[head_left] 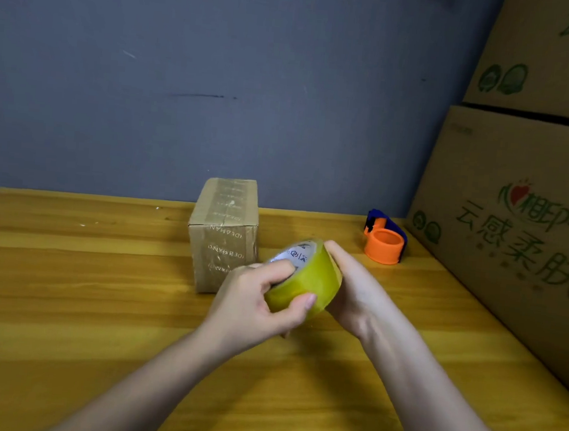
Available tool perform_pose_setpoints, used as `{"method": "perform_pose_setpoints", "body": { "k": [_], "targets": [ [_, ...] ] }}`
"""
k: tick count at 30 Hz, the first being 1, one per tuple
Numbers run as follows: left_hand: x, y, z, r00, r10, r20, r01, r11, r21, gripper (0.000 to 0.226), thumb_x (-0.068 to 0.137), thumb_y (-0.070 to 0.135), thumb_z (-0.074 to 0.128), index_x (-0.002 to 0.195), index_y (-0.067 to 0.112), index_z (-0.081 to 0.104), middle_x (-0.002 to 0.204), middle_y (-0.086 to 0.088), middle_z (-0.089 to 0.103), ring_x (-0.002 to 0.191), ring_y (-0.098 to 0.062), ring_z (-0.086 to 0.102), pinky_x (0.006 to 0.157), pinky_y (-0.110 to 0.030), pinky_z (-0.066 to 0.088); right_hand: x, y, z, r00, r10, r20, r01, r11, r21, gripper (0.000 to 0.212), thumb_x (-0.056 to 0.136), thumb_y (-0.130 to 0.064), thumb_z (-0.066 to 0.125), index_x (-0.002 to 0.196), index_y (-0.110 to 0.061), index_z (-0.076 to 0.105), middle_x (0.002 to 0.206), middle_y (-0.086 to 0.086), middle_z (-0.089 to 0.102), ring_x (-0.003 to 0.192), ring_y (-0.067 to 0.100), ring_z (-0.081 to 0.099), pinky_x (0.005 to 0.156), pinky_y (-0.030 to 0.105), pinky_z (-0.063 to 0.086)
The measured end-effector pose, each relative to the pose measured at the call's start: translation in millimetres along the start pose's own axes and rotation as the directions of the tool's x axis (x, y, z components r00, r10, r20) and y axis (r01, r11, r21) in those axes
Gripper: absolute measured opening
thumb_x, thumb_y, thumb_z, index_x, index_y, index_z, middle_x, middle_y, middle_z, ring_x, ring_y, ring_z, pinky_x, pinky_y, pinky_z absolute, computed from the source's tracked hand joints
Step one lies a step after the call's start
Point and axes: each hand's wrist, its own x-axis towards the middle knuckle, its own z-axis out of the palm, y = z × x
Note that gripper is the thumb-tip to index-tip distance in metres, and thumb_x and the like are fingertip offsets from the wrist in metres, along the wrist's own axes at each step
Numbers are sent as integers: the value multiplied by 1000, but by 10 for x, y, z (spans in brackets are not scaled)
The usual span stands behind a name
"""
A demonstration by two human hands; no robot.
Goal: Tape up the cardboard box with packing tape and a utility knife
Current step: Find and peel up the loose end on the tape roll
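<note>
A yellow roll of packing tape (308, 279) is held above the wooden table in front of me. My left hand (255, 302) grips it, with a finger in its core and the thumb on its outer face. On the roll's right side my right hand (356, 287) wraps around it; the fingers are hidden behind the roll. A small cardboard box (223, 234) with tape strips on it stands upright just behind and to the left of the roll. No utility knife can be seen.
An orange and blue tape dispenser (385, 238) sits at the back right of the wooden table (96, 302). Large printed cardboard cartons (518, 201) are stacked along the right edge. A grey wall stands behind.
</note>
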Motion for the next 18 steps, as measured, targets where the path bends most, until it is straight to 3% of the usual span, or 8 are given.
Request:
{"method": "perform_pose_setpoints", "body": {
  "k": [2,5,7,8,9,11,14,18],
  "targets": [
    [-1,0,-9,1000,-22,1,22,998,-51,35,76,37,62,65,7,52,47,-3,56,40,-18,60,43,-32,50,31,4,-56,1000,-2,-17,1,999,-53,36,88,-24,55,118,-4,60,110,21,63,99,31,58,81,39,47],
    [23,-17,-25,991,-130,-5,128,983,-129,28,77,40,60,73,13,56,53,-4,60,44,-23,62,49,-32,52,36,14,-107,968,-184,-173,130,949,-287,16,94,-12,49,103,-12,63,91,5,68,83,21,61,71,28,46],
    [61,-18,-35,975,-223,-17,219,967,-126,25,77,47,57,75,22,57,55,2,61,46,-19,62,55,-36,54,-26,22,-113,836,-460,-300,311,846,-433,20,97,-11,44,104,-17,62,97,-1,67,86,13,63,72,20,47],
    [80,-25,-25,966,-257,-26,255,964,-72,26,78,50,55,78,25,57,57,3,62,48,-17,64,58,-38,55,-86,14,-89,766,-578,-280,397,769,-502,22,98,-17,43,109,-20,62,106,-3,67,95,9,62,80,19,46],
    [103,-26,-6,962,-269,-39,271,962,32,26,79,52,54,81,26,56,59,4,65,51,-14,65,61,-38,55,-135,13,-38,743,-637,-204,447,700,-556,25,99,-25,43,116,-23,60,116,-5,65,107,7,60,90,20,44],
    [160,-19,46,957,-281,-66,288,921,263,23,81,48,55,92,29,55,74,3,70,67,-13,69,69,-35,54,-223,36,124,822,-570,-17,439,651,-620,41,96,-45,39,131,-26,51,135,-8,54,125,5,48,106,26,37],
    [235,-4,104,941,-337,-16,321,880,350,45,75,33,63,117,26,48,107,-1,67,98,-28,64,79,-38,52,-273,95,277,875,-481,61,339,516,-787,72,84,-65,26,145,-27,33,150,-10,35,137,7,32,115,34,28],
    [289,4,129,962,-244,121,166,878,449,71,71,29,67,135,28,34,123,6,56,107,-22,58,73,-24,44,-226,35,282,860,-510,-1,293,495,-818,63,90,-59,30,144,-26,34,147,-8,38,136,10,33,112,31,28]
  ]
}}
